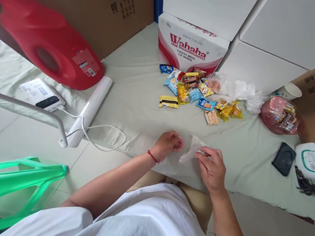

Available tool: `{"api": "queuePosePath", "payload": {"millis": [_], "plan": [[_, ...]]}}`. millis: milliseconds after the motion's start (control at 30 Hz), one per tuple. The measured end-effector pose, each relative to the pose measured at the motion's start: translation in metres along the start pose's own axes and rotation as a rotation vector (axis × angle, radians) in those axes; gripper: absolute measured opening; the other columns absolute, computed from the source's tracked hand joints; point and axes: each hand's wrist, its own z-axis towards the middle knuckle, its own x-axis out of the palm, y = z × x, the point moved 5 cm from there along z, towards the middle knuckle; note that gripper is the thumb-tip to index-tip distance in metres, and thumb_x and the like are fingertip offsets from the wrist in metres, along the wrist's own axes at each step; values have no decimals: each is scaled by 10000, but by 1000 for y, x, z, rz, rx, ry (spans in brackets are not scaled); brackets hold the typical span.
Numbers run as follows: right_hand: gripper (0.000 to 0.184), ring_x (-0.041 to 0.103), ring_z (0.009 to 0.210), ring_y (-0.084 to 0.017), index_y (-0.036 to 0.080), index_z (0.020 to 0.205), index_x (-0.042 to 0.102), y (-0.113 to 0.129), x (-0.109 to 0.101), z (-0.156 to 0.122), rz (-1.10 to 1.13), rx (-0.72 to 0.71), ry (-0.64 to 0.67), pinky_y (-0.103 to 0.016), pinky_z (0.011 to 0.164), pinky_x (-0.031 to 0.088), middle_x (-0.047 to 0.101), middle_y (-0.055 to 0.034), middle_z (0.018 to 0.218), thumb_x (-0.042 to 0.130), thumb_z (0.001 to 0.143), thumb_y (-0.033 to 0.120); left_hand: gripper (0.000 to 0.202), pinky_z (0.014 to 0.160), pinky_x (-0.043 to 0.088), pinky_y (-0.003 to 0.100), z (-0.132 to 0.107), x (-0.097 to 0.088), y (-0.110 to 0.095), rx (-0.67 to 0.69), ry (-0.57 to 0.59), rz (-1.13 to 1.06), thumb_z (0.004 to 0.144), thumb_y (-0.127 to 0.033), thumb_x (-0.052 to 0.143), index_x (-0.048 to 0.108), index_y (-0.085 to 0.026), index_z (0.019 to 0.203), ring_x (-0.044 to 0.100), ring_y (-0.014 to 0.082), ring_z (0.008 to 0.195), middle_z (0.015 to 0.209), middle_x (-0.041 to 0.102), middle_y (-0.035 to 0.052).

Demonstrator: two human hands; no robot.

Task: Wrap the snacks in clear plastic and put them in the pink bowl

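A small clear plastic bag point(192, 150), crumpled and thin, hangs from the fingertips of my right hand point(211, 166), which pinches it by its right side. My left hand point(168, 145), with a red cord at the wrist, is just left of the bag and apart from it. Its fingers are curled in, and whether anything is between them is hidden. Beyond both hands lies a loose pile of small wrapped snacks point(191, 80) in blue, yellow and red wrappers. Closest to my hands are a yellow packet point(169, 102) and a clear-wrapped biscuit point(211, 117).
A Wahaba-style white and red carton point(191, 41) stands behind the snacks. Crumpled clear bags point(241, 90), a reddish bag of snacks point(280, 116) and a black phone-like item point(283, 159) lie right. A red jug point(46, 39), a white roll point(91, 111), a cable point(107, 127) and a green stool point(18, 177) are left.
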Motion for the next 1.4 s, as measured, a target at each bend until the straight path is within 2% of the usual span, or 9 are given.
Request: {"api": "queuePosePath", "payload": {"millis": [100, 267, 600, 767, 867, 967, 1067, 1200, 1400], "plan": [[293, 617, 971, -222, 368, 1063, 803, -1, -4, -12, 16, 8, -40, -394, 812, 581, 726, -54, 1082, 612, 953, 175, 475, 687, 514, 289, -5, 13, 3, -45, 93, 66, 768, -627, 748, 638, -166, 802, 653, 175, 789, 878, 684, 60], [279, 634, 1081, -229, 367, 1063, 811, 4, 2, -16, 110, 52, -39, -430, 903, 618, 700, -66, 1199, 624, 951, 192, 407, 595, 358, 234, -7, 35, 4, 63, 219, 108, 689, -491, 833, 590, -166, 669, 447, 91, 604, 614, 505, -47], [183, 641, 1095, -231, 316, 994, 827, -57, -27, -45, 154, 327, -39, -455, 981, 570, 680, -71, 1251, 660, 928, 279, 388, 701, 525, 283, -5, 1, -7, -50, 140, -350, 604, -322, 899, 558, -175, 719, 581, 114, 668, 690, 535, -46], [286, 649, 902, -189, 238, 1075, 764, -69, -28, -47, 556, 735, -338, -344, 765, 591, 716, -89, 1126, 722, 890, 452, 379, 719, 555, 307, -8, 7, -4, -71, 163, -358, 623, -315, 874, 539, -185, 743, 608, 126, 675, 688, 523, -53], [457, 611, 783, -148, 256, 1194, 733, -59, -16, -34, 770, 822, -219, -259, 582, 528, 703, -90, 1210, 774, 830, 529, 363, 696, 548, 301, -6, 10, -1, -77, 154, -327, 626, -316, 857, 542, -186, 751, 555, 104, 623, 676, 502, -61], [445, 493, 577, -91, 221, 1047, 777, -50, 0, -26, 820, 888, -29, -214, 452, 405, 699, -34, 873, 852, 736, 531, 360, 677, 522, 292, -2, 13, 0, -75, 170, -247, 640, -351, 838, 540, -187, 758, 547, 113, 636, 709, 534, -39], [401, 382, 498, -57, 194, 828, 758, -46, 12, -22, 880, 950, -21, -183, 403, 307, 540, 38, 625, 915, 631, 505, 345, 711, 494, 285, -3, 4, -10, 109, -3, -36, 675, -354, 822, 585, -188, 865, 581, 152, 773, 875, 606, 19], [371, 389, 502, -49, 201, 836, 742, -39, 19, -18, 948, 981, -114, -172, 393, 286, 578, 31, 680, 919, 634, 457, 293, 834, 468, 294, -37, -7, -39, 582, -402, 296, 748, -310, 814, 614, -215, 940, 562, 189, 963, 1052, 602, 57], [344, 396, 506, -35, 205, 886, 757, -23, 23, -10, 1004, 960, -133, -154, 397, 302, 611, 21, 731, 909, 681, 438, 274, 752, 447, 289, -48, 41, -23, 497, 76, 433, 786, -421, 802, 687, -199, 899, 577, 187, 859, 906, 639, 45]]}}
